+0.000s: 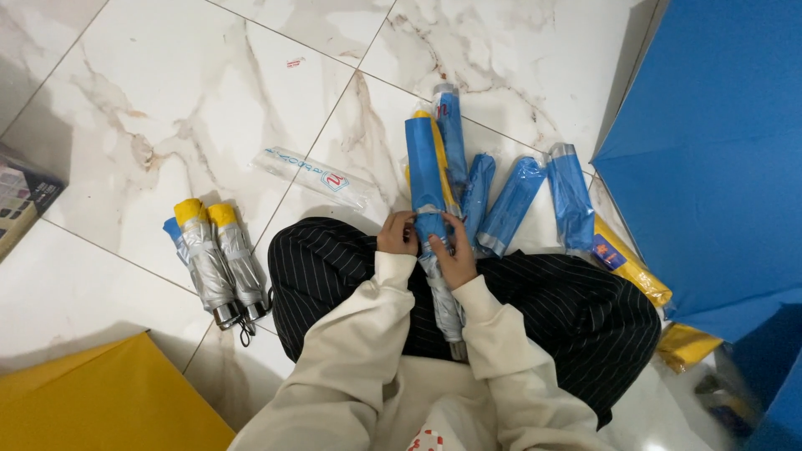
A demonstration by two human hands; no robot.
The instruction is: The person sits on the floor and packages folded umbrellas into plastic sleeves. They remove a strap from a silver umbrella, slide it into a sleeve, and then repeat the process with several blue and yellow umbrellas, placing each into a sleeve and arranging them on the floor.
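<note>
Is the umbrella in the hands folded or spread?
Folded: the blue umbrella is a narrow bundle, left hand and right hand gripping its middle.

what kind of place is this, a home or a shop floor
Probably an indoor room used for packing, home or stockroom. The person sits on a marble-look tile floor, both hands on a folded umbrella, with more sleeved umbrellas and an open blue canopy alongside.

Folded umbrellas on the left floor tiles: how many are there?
2, perhaps 3. Two silver folded umbrellas with yellow tips lie side by side left of the knee; a blue edge beside them may be a third.
</note>
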